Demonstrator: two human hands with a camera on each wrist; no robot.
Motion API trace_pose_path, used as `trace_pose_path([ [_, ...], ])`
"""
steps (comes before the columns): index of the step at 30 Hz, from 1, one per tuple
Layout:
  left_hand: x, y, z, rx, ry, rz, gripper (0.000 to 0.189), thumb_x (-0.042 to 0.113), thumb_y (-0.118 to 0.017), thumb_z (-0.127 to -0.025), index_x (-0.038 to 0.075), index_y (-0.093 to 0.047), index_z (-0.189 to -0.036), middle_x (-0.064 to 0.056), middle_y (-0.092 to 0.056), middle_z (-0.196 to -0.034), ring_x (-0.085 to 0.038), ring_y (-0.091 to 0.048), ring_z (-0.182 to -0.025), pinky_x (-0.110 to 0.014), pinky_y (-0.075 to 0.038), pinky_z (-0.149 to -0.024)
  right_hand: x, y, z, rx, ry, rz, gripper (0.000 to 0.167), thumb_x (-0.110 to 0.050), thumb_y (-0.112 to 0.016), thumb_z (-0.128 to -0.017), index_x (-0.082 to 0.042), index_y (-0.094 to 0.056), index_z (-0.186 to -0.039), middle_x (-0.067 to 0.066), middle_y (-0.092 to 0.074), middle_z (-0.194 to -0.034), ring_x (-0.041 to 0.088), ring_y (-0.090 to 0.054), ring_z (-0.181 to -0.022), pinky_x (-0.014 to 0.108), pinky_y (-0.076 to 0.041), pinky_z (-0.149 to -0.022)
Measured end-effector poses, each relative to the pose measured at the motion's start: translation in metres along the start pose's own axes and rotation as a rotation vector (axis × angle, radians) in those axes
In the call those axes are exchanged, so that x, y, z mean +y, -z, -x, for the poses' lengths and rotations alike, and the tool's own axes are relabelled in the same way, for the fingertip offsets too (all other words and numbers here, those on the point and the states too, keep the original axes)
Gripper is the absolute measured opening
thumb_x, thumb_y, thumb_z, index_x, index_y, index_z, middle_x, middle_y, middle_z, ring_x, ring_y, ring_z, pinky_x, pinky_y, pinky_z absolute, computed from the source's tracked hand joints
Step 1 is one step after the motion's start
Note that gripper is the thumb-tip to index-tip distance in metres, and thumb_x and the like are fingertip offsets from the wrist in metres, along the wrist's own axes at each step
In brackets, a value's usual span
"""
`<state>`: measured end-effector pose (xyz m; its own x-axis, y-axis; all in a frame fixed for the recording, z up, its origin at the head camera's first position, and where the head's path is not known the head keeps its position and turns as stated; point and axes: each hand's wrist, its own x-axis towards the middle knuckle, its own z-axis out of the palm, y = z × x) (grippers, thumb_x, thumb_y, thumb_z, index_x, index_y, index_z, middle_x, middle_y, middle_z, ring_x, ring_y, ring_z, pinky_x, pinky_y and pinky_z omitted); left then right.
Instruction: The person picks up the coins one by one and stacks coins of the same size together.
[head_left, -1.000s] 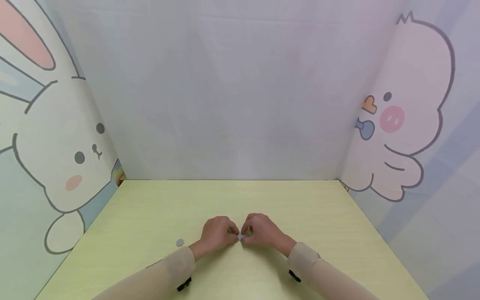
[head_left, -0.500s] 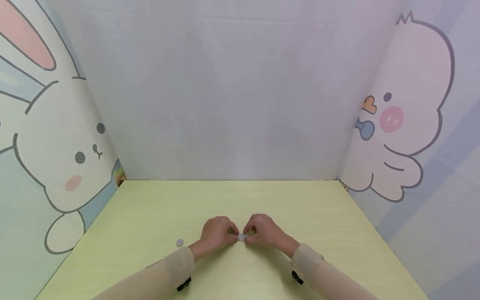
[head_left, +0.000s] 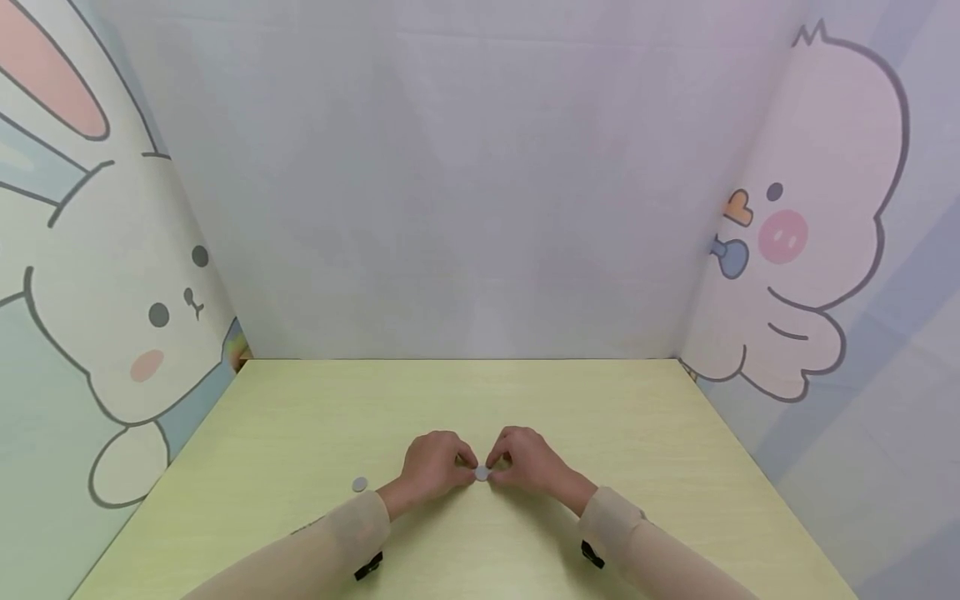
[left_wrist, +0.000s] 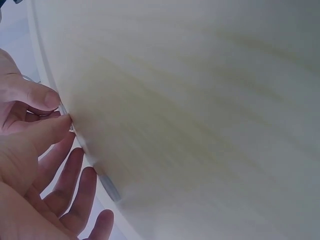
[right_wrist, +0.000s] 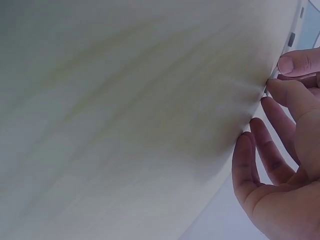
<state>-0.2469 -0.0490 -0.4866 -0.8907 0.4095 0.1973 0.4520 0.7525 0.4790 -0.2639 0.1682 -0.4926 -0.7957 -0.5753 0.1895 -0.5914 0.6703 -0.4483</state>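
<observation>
A small grey disc (head_left: 482, 473) is low over the middle of the table, flanked by both hands. My left hand (head_left: 435, 461) pinches its left edge between thumb and forefinger. From the other side my right hand (head_left: 527, 461) has thumb and forefinger at the right edge, pinching it. In the left wrist view the two thumbs almost meet at the disc, seen edge-on and largely covered by the fingers. A second grey disc (head_left: 360, 484) lies flat on the table to the left of my left hand; the left wrist view shows this loose disc (left_wrist: 109, 188) beyond the spread fingers.
The pale yellow table (head_left: 465, 400) reaches back to a plain grey-white cloth wall (head_left: 465, 208). Side panels carry a printed rabbit (head_left: 112, 333) and a printed chick (head_left: 817, 167). Black straps show beneath both sleeves.
The right fingers have shifted slightly rightward from the left ones since a second ago, and more of the disc between them shows. The left hand and the loose disc have stayed put.
</observation>
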Motion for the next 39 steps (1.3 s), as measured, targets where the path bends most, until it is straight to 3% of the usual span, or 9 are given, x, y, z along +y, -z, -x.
trace_pose_path([
  [24,0.0007,0.0007,-0.0004,0.009,-0.008,-0.008,0.006,0.018,-0.091,-0.082,0.020,-0.085,-0.084,0.010,-0.075,-0.084,-0.004,-0.061,-0.076,-0.029,-0.046,-0.066,-0.0025,0.0014,-0.0003,-0.005,-0.018,-0.045,0.004,-0.011,-0.088,-0.086,-0.012,-0.085,-0.089,-0.002,-0.072,-0.091,0.019,-0.060,-0.080,0.024,-0.045,-0.069],
  [39,0.0054,0.0033,-0.0013,0.019,-0.031,-0.029,0.008,0.015,-0.092,-0.080,0.020,-0.086,-0.083,0.010,-0.077,-0.084,-0.011,-0.068,-0.082,-0.034,-0.049,-0.069,-0.0005,-0.0002,-0.0046,-0.013,-0.027,-0.062,0.005,-0.009,-0.088,-0.084,-0.012,-0.086,-0.087,-0.002,-0.072,-0.088,0.021,-0.059,-0.079,0.024,-0.044,-0.068],
])
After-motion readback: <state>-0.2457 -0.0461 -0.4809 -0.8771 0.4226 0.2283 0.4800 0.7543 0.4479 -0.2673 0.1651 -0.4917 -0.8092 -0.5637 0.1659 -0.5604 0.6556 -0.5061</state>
